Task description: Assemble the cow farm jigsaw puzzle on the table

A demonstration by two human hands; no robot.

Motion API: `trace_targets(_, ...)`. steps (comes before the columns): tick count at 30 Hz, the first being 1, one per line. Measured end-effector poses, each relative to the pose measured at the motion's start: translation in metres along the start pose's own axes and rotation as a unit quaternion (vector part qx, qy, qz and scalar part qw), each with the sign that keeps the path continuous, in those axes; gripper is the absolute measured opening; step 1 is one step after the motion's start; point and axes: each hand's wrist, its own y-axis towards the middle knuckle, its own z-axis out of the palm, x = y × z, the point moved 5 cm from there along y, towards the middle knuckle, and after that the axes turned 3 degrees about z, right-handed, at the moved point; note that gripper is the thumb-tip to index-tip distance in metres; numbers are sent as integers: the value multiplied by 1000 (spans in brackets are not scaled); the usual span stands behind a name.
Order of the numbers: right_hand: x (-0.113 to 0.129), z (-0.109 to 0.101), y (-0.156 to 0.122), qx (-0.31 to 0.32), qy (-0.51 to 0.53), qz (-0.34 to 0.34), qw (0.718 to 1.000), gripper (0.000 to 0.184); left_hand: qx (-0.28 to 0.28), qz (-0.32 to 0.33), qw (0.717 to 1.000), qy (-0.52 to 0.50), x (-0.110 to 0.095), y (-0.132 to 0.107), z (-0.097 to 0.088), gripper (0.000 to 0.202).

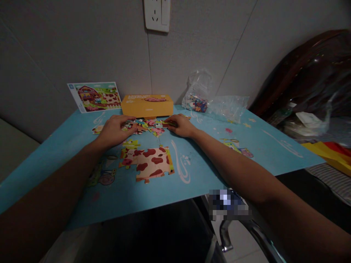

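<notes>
Loose jigsaw puzzle pieces (155,130) lie heaped between my two hands at the back of the table. My left hand (116,129) rests at the heap's left side, thumb and fingers apart around several pieces. On the right, my right hand (181,125) has its thumb and fingers closed about a dark brownish-green puzzle piece (171,124) at the heap's edge. Closer to me lies a joined puzzle section (155,162) showing a white cow with brown patches. Its head is at the left, with yellow-green pieces (131,143) above.
A yellow box (148,106) stands behind the heap. Left of it, a farm picture card (97,96) leans on the wall. Clear plastic bags (199,91), one holding colourful pieces, sit at the back right. The blue table's (120,208) front edge faces a dark chair.
</notes>
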Motion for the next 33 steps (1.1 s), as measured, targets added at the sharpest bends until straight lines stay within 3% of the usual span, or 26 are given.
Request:
trace_targets(6, 2, 0, -1, -10, -2, 6, 1000, 35, -2, 6, 1000, -6, -1, -1, 1, 48)
trace_targets(18, 2, 2, -3, 7, 16, 5, 1000, 36, 17, 92, 996, 10, 0, -1, 9, 45)
trace_targets(26, 5, 2, -3, 7, 6, -9, 1000, 34, -1, 79, 997, -20, -3, -3, 5, 37)
trace_targets(33, 7, -4, -4, -36, 25, -20, 999, 30, -23, 79, 996, -25, -1, -8, 7, 29)
